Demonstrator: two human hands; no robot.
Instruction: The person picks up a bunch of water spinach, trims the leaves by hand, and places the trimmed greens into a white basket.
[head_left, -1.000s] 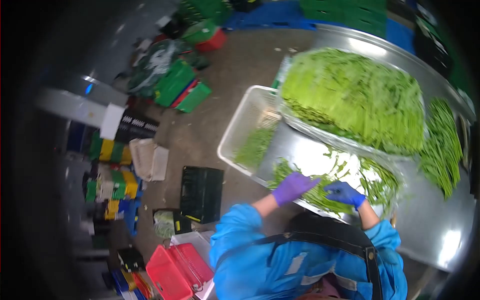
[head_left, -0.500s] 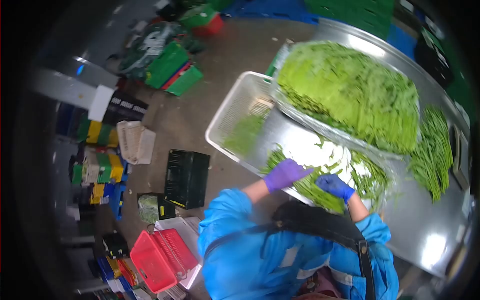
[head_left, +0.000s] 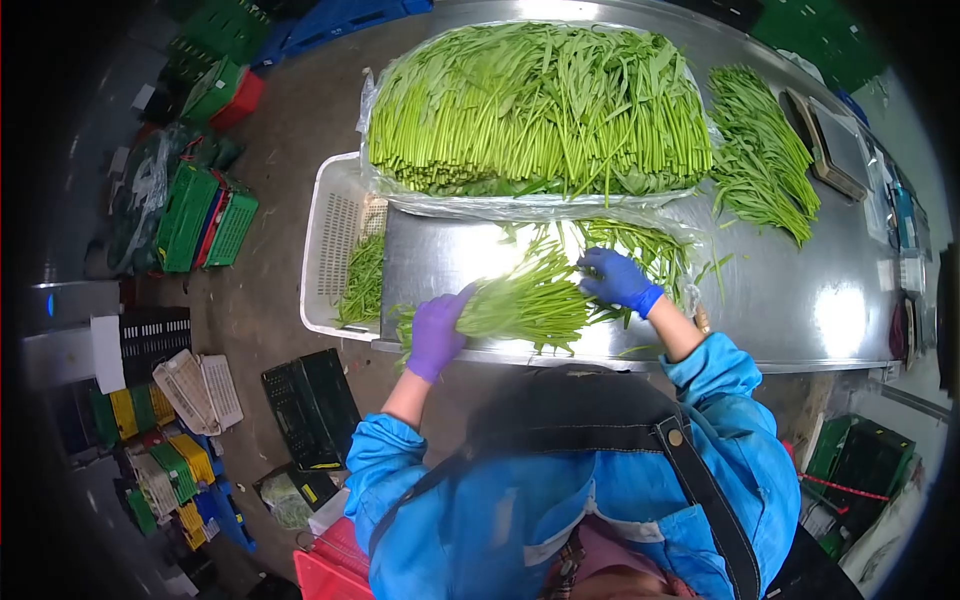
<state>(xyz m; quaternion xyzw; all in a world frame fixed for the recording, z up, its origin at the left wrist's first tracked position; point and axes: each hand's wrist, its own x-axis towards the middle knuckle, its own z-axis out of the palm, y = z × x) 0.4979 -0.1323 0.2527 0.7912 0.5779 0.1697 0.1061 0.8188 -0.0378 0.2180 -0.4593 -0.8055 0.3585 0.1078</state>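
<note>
My left hand, in a purple glove, is closed round the leafy end of a bunch of water spinach. The bunch lies slantwise over the near edge of the steel table, its cut stems pointing right and slightly blurred. Just beyond those stem ends is my right hand in a blue glove, fingers bent and apart, with nothing seen in it. Loose greens lie behind and beside it. Across the table, a big stack of the same greens rests in a container lined with clear plastic.
A white perforated basket with some greens inside stands at the table's left end. Another pile of greens lies at the right, beside a flat scale-like device. Crates stand on the floor to the left.
My view has turned, bringing the table more squarely ahead. My left hand, earlier stretched over the loose greens, now grips a bunch. My right hand has come up off the greens near the edge.
</note>
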